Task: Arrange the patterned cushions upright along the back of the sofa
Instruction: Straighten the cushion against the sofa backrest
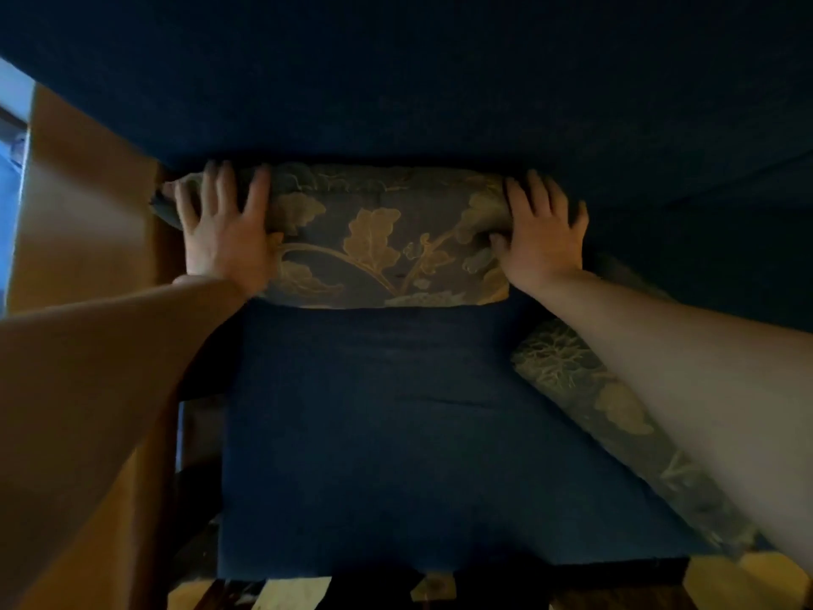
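- Head view: the leaf-patterned cushion [378,239] stands against the sofa back [396,81], left hand [224,231] and right hand [543,235] spread flat on its ends.
- A second patterned cushion [585,389] still lies on the seat, so it remains to do.

A leafy patterned cushion [378,239] stands up against the back of the blue sofa [396,433]. The left hand [224,231] and the right hand [539,233] press flat on its two ends. Another patterned cushion [594,389] lies on the seat under the right arm.
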